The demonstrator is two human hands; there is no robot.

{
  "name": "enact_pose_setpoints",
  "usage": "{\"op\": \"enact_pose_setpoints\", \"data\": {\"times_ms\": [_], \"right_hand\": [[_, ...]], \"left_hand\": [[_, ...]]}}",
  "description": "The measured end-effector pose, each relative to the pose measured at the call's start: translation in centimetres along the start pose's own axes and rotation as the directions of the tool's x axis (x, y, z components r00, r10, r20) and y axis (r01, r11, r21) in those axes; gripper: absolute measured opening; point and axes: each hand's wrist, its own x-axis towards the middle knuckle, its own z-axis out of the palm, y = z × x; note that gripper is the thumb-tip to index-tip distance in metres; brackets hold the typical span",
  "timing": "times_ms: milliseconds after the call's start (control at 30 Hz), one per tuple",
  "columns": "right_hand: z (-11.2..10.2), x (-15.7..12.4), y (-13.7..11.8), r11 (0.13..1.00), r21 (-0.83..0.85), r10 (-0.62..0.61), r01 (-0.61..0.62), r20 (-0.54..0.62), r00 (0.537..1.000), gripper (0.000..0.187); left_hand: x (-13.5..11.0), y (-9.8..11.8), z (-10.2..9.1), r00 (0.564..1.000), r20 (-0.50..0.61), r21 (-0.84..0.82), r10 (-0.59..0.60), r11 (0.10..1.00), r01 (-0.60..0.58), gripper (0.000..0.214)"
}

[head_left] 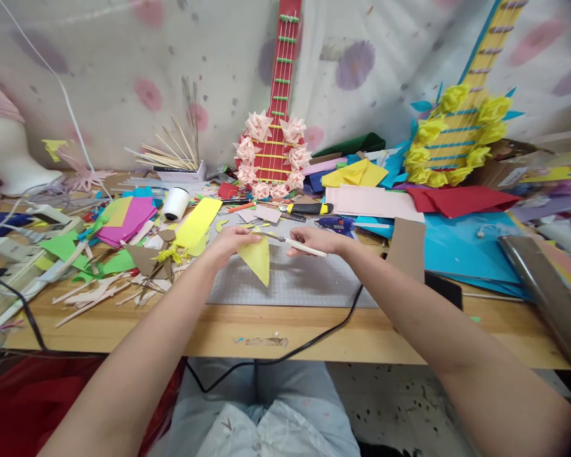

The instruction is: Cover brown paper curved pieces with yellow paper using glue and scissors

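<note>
Over a grey cutting mat [295, 289], my left hand [231, 244] pinches a pointed piece of yellow paper [257, 263], its tip hanging down toward me. My right hand [316, 241] is closed around the handles of a pair of scissors [307, 247]. The blades reach left to the top edge of the paper, close to my left fingers; whether they are parted is too small to tell. A blue glue gun [335, 223] lies just behind my right hand, and a yellow-and-black utility knife [309, 208] lies farther back.
A red paper guitar [285, 70] with pink flowers and a yellow one [461, 127] lean at the back. Paper scraps [99, 289] crowd the left, near a white roll [175, 204]. Blue sheets [461, 247] lie right. A black cable [309, 343] crosses the table's front edge.
</note>
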Motion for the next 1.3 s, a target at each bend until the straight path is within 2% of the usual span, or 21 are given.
{"op": "enact_pose_setpoints", "data": {"times_ms": [300,500,667,767,867,1033,1300], "right_hand": [[0.1,0.3,0.6,1.000,-0.018,0.008,-0.009,-0.050,0.999,0.051],[0.1,-0.1,0.5,1.000,-0.031,0.003,-0.004,-0.034,0.999,0.049],[0.3,-0.4,-0.1,0.999,0.041,0.001,-0.001,0.003,1.000,0.047],[0.5,-0.4,-0.2,0.999,0.037,0.004,-0.004,0.002,1.000,0.046],[0.6,-0.3,0.1,0.999,0.032,0.004,-0.004,0.009,1.000,0.045],[1.0,-0.1,0.7,0.996,0.091,-0.030,0.024,0.056,0.998,0.045],[1.2,0.1,-0.5,0.992,0.127,-0.033,0.024,0.065,0.997,0.047]], "left_hand": [[-0.1,-0.3,-0.3,1.000,-0.021,-0.013,0.010,1.000,-0.010,0.040],[-0.1,-0.6,-0.4,0.994,-0.112,-0.012,0.002,1.000,-0.003,0.064],[-0.3,-0.3,-0.2,0.993,-0.103,0.049,0.054,0.998,-0.049,0.069],[-0.5,-0.2,-0.2,0.995,-0.071,-0.004,0.075,0.997,-0.076,0.076],[-0.6,-0.4,-0.5,0.985,-0.126,-0.032,0.122,0.991,-0.127,0.081],[-0.3,-1.0,-0.9,0.961,-0.240,-0.005,0.137,0.990,-0.143,0.082],[-0.3,-1.1,-0.1,0.966,-0.206,0.003,0.155,0.987,-0.158,0.081]]}}
